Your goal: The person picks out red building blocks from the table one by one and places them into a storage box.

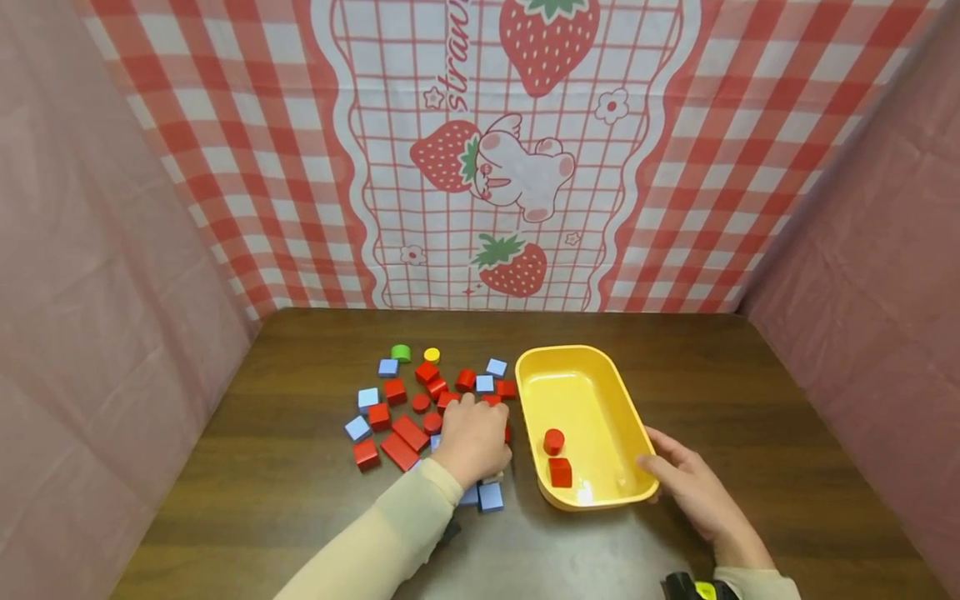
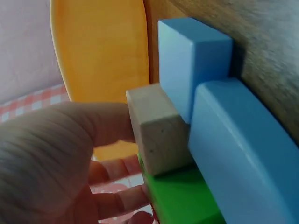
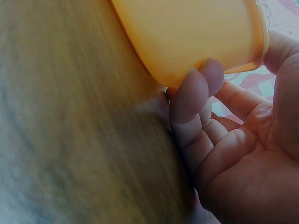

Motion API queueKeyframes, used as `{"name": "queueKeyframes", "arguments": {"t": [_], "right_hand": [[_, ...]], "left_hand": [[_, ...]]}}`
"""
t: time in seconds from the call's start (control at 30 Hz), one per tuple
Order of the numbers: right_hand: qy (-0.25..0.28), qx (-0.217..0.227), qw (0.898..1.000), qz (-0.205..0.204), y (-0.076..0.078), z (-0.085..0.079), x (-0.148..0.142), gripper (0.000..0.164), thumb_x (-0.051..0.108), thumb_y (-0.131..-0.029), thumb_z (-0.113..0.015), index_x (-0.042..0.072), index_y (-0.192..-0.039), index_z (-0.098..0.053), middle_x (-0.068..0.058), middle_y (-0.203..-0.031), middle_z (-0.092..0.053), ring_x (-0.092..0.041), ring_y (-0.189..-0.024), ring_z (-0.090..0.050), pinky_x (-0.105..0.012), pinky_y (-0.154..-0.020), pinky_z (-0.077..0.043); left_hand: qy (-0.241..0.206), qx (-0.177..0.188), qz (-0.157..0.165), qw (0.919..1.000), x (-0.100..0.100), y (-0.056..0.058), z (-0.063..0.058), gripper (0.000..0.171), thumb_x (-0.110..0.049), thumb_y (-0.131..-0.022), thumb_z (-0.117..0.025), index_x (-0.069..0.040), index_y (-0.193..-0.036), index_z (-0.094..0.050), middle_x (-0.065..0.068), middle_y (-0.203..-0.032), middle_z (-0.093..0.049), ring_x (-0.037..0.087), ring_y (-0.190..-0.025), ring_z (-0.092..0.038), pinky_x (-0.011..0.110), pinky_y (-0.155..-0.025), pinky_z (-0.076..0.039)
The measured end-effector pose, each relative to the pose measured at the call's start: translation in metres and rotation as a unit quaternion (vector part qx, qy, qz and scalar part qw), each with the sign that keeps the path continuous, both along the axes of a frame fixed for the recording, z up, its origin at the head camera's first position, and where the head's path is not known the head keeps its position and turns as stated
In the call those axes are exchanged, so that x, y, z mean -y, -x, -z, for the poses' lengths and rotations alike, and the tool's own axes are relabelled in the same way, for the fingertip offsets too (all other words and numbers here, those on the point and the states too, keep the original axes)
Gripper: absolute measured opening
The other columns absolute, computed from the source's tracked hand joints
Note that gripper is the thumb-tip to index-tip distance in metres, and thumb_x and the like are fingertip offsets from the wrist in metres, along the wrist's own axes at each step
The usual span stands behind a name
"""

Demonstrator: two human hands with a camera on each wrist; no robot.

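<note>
The work surface was a dark brown wood-grain tabletop (image 1: 765, 417), with a glossy patch of light along its near part. A red-and-white checked cloth (image 1: 247, 125) hung behind it, printed with strawberries and a white cartoon animal lying sideways. Pink fabric stood at either side, a left panel (image 1: 112, 250) and a right panel (image 1: 877, 250), both lightly creased.

Loose red blocks (image 1: 401, 452) and blue blocks (image 1: 358, 428) were scattered on the left-centre of the table; a green block (image 1: 401, 353) and a yellow block (image 1: 432, 356) lay at the far edge of the group. The yellow tray (image 1: 585, 396) stood upright just right of the scatter. Inside, toward its near end, were a red cylinder (image 1: 553, 442) and a red cube (image 1: 560, 472).

The left hand (image 1: 474, 435), in a pale sleeve (image 1: 382, 533), reached forward over the blocks, back uppermost, fingers bent downward. The left wrist view placed its thumb against a bare wooden block (image 2: 161, 128), beside two blue blocks and a green one. Whether thumb and fingers were clamped on any block could not be determined.

The right hand (image 1: 693, 483) gripped the tray's near right corner, thumb over the rim, fingers bent against the outer wall low down.
</note>
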State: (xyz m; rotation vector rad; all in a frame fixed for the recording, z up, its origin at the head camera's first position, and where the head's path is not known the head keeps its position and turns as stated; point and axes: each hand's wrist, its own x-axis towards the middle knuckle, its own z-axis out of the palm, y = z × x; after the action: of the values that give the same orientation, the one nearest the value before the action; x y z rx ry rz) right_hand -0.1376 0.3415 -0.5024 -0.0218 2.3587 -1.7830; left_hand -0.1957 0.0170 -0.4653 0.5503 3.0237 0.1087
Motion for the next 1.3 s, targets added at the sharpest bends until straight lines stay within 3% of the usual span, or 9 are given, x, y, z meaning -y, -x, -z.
{"name": "queueKeyframes", "arguments": {"t": [0.17, 0.3, 0.43, 0.57, 0.7, 0.8, 1.1, 1.3], "right_hand": [[0.0, 0.001, 1.0, 0.0, 0.0, -0.001, 0.0, 0.058, 0.014, -0.108, -0.059, -0.009, -0.158, -0.039, 0.003, -0.101, -0.073, -0.013, -0.074, -0.066, -0.03, -0.061, -0.057], [0.0, 0.002, 1.0, 0.001, 0.0, -0.001, 0.0, 0.059, 0.014, -0.108, -0.059, -0.009, -0.158, -0.04, 0.002, -0.101, -0.073, -0.013, -0.074, -0.066, -0.031, -0.061, -0.057], [-0.004, -0.001, 1.0, 0.002, 0.002, -0.003, -0.001, 0.058, 0.014, -0.107, -0.06, -0.008, -0.158, -0.041, 0.001, -0.101, -0.073, -0.013, -0.074, -0.066, -0.031, -0.061, -0.056], [-0.006, -0.001, 1.0, 0.004, 0.003, -0.003, -0.001, 0.058, 0.014, -0.107, -0.06, -0.007, -0.158, -0.041, 0.001, -0.1, -0.073, -0.013, -0.074, -0.065, -0.03, -0.061, -0.056], [-0.004, 0.003, 1.0, 0.004, 0.001, -0.003, -0.001, 0.058, 0.014, -0.107, -0.06, -0.009, -0.158, -0.041, 0.003, -0.1, -0.073, -0.013, -0.073, -0.066, -0.03, -0.061, -0.056], [-0.003, 0.002, 1.0, 0.004, 0.0, -0.002, 0.0, 0.058, 0.014, -0.107, -0.06, -0.009, -0.158, -0.041, 0.003, -0.101, -0.073, -0.012, -0.074, -0.066, -0.03, -0.061, -0.056], [-0.004, 0.001, 1.0, 0.0, -0.001, -0.001, 0.001, 0.058, 0.014, -0.107, -0.059, -0.008, -0.158, -0.041, 0.004, -0.101, -0.072, -0.013, -0.075, -0.066, -0.03, -0.061, -0.056], [-0.009, 0.0, 1.0, 0.004, 0.0, -0.002, 0.001, 0.058, 0.014, -0.107, -0.06, -0.008, -0.157, -0.042, 0.002, -0.1, -0.073, -0.013, -0.075, -0.066, -0.031, -0.061, -0.056]], "left_hand": [[0.019, -0.004, -0.015, 0.9997, -0.004, 0.002, 0.002, 0.018, -0.027, -0.089, -0.08, -0.016, -0.103, -0.076, 0.005, -0.095, -0.076, 0.026, -0.088, -0.059, 0.041, -0.076, -0.05], [-0.005, -0.042, -0.023, 0.9988, 0.0, 0.002, 0.002, 0.021, -0.035, -0.091, -0.079, -0.016, -0.1, -0.077, 0.005, -0.094, -0.076, 0.026, -0.086, -0.061, 0.041, -0.075, -0.051], [-0.044, -0.09, -0.03, 0.9945, 0.003, 0.002, -0.012, 0.03, -0.043, -0.095, -0.076, -0.015, -0.107, -0.077, 0.004, -0.098, -0.076, 0.025, -0.088, -0.062, 0.041, -0.079, -0.053], [-0.082, -0.108, 0.004, 0.9908, -0.002, 0.001, -0.025, 0.037, -0.045, -0.098, -0.073, -0.015, -0.12, -0.076, 0.004, -0.111, -0.077, 0.024, -0.095, -0.063, 0.04, -0.087, -0.055], [-0.095, -0.1, 0.041, 0.9896, -0.013, -0.001, -0.024, 0.038, -0.044, -0.097, -0.072, -0.015, -0.121, -0.076, 0.004, -0.111, -0.076, 0.023, -0.095, -0.062, 0.037, -0.085, -0.055], [-0.092, -0.095, 0.049, 0.99, -0.022, 0.0, -0.02, 0.034, -0.04, -0.096, -0.074, -0.014, -0.117, -0.076, 0.004, -0.103, -0.072, 0.023, -0.09, -0.058, 0.036, -0.081, -0.052], [-0.072, -0.015, 0.027, 0.9969, -0.035, 0.003, -0.014, 0.03, -0.045, -0.09, -0.074, -0.014, -0.089, -0.071, 0.003, -0.092, -0.054, 0.022, -0.09, -0.046, 0.036, -0.079, -0.042], [-0.059, -0.008, 0.015, 0.9981, -0.037, 0.002, -0.014, 0.036, -0.049, -0.09, -0.073, -0.013, -0.086, -0.07, 0.004, -0.092, -0.051, 0.023, -0.09, -0.044, 0.035, -0.077, -0.041]]}}
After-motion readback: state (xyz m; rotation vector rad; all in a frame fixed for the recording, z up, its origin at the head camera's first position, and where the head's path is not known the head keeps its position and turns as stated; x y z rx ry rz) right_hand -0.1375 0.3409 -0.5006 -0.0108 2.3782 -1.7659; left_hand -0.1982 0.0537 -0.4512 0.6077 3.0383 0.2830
